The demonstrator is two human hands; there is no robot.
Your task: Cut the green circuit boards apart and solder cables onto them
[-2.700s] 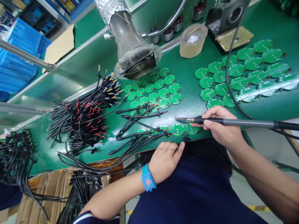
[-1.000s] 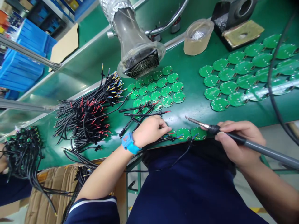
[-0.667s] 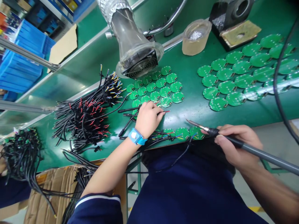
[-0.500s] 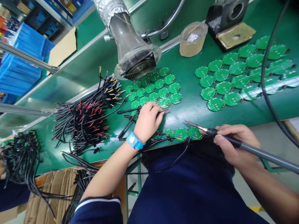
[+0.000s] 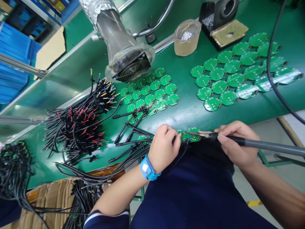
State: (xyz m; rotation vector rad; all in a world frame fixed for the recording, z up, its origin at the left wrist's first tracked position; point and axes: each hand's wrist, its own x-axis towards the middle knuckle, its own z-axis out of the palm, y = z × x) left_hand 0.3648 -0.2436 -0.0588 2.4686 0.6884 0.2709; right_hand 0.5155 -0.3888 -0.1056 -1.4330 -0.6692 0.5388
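Observation:
My right hand [image 5: 238, 143] grips a soldering iron [image 5: 267, 144] like a pen. Its metal tip reaches left over a round green circuit board [image 5: 194, 130] at the table's front edge. Close to that tip, my left hand [image 5: 165, 146] is closed, its thumb and fingers pinched over the row of boards. A thin black cable [image 5: 140, 131] runs into it from the left; the pinched end is mostly hidden by the fingers. Thin coloured wires [image 5: 190, 138] sit against the front board. Several short black cables with red ends lie left of my left hand.
Bundles of black cables with red [image 5: 81, 124] and multicoloured wire ends [image 5: 108, 95] lie at left. Rows of green boards [image 5: 159, 93] fill the middle and right. A fume extractor hood [image 5: 131, 63] hangs above. Behind stand a solder cup [image 5: 187, 38] and an iron stand [image 5: 216, 22].
My left hand has moved down and right from the middle boards to the front row. The soldering iron tip has moved down onto the front board. The camera view has shifted slightly.

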